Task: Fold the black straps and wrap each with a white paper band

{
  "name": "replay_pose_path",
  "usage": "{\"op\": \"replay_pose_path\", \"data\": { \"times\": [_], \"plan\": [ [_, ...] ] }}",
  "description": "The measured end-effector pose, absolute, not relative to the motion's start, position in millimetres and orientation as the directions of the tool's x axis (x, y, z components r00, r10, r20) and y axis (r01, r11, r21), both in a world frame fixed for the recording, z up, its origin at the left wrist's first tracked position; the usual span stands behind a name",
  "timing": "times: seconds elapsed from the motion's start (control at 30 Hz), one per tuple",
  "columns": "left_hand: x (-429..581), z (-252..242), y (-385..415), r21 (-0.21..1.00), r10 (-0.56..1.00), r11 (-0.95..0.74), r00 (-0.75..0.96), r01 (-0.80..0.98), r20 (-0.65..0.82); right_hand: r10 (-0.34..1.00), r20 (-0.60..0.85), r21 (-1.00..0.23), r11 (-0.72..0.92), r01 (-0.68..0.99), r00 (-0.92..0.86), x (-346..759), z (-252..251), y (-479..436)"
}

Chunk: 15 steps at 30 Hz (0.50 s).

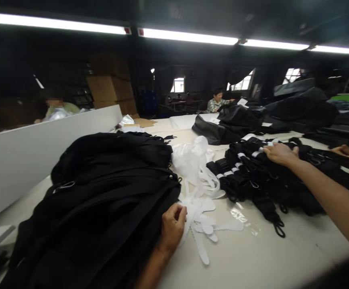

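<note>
Low in the centre, my left hand point(173, 225) is closed, thumb pressed to the curled fingers. Its fingertips meet the edge of a fan of white flat strips point(203, 228) with rounded ends, some with toothed edges; what lies in the pinch is hidden. To its left is a big pile of black fabric bags point(114, 192) with small cord loops. Behind the strips lies a crumpled white plastic bag point(192, 156). My right hand is not in view. From the right edge, another person's hands point(281, 154) reach onto a heap of black straps point(261, 172) with white bands.
A white upright board point(54, 140) borders the table on the left. A clear plastic piece point(238, 214) lies right of the strips. Farther back are black bags point(237, 120), cardboard boxes point(111, 88) and another person point(218, 102). One more person point(60, 108) is behind the board.
</note>
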<state>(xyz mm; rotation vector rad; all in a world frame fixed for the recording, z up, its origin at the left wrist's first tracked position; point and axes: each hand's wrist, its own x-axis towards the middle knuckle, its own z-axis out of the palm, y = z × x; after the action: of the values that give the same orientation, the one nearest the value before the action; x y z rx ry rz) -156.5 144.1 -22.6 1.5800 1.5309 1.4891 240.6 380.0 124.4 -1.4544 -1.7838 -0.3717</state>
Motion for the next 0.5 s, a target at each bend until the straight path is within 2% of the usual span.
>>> {"op": "replay_pose_path", "data": {
  "times": [0.07,0.1,0.2,0.27,0.33,0.37,0.5],
  "plan": [
    [-157.2,-19.6,142.7,0.882,0.896,-0.258,-0.244,0.396,0.371,0.681,0.732,-0.254,0.259,0.932,0.01,208.2,113.6,355.5],
    [-157.0,-17.8,141.8,0.88,0.89,-0.257,-0.256,0.401,0.377,0.65,0.76,-0.248,0.303,0.92,-0.009,187.1,108.1,336.9],
    [-154.6,-11.3,137.5,0.854,0.872,-0.284,-0.252,0.436,0.419,0.625,0.744,-0.247,0.586,0.771,-0.236,109.3,89.5,271.1],
    [-152.6,-7.2,134.1,0.819,0.86,-0.324,-0.213,0.473,0.463,0.687,0.569,-0.443,0.719,0.536,-0.451,52.8,76.6,234.5],
    [-151.4,-4.2,131.2,0.777,0.845,-0.37,-0.162,0.509,0.509,0.691,0.482,-0.562,0.716,0.415,-0.539,0.0,66.5,215.5],
    [-151.3,-3.3,130.1,0.757,0.836,-0.391,-0.142,0.524,0.53,0.678,0.479,-0.558,0.725,0.403,-0.557,-23.5,63.3,213.3],
    [-153.5,-3.6,128.5,0.705,0.801,-0.423,-0.13,0.569,0.585,0.598,0.465,-0.41,0.799,0.44,-0.653,-94.1,63.3,233.1]
  ]
}}
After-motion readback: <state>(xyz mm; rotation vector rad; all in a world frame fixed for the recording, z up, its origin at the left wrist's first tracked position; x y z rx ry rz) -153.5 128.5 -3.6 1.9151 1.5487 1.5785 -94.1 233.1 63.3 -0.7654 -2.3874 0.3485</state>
